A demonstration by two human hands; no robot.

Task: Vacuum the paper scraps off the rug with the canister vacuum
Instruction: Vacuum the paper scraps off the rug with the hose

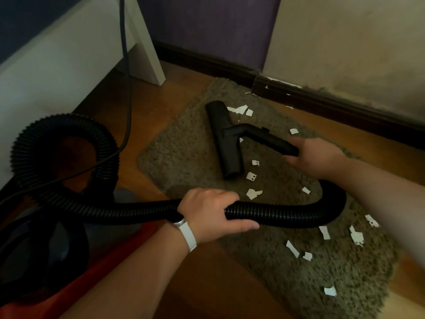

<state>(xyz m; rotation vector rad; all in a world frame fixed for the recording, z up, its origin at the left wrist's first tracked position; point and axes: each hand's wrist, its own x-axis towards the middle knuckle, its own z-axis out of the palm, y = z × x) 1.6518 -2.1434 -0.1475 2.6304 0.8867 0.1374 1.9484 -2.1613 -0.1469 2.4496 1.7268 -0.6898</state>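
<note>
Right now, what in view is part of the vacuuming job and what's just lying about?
Job: paper scraps, rug, floor nozzle, hose, canister vacuum, left hand holding the hose, right hand holding the nozzle's neck.

Lying about: white furniture leg, skirting board, white wristband, black cable by the leg (whose, cannot tell).

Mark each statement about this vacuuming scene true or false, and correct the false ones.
1. The left hand grips the ribbed hose. True.
2. The nozzle lies on the rug. True.
3. The rug is clear of paper scraps. False: many lie scattered on it.
4. The white strap is on the right wrist. False: it is on the left wrist; the right hand holds the nozzle's tube.
</note>
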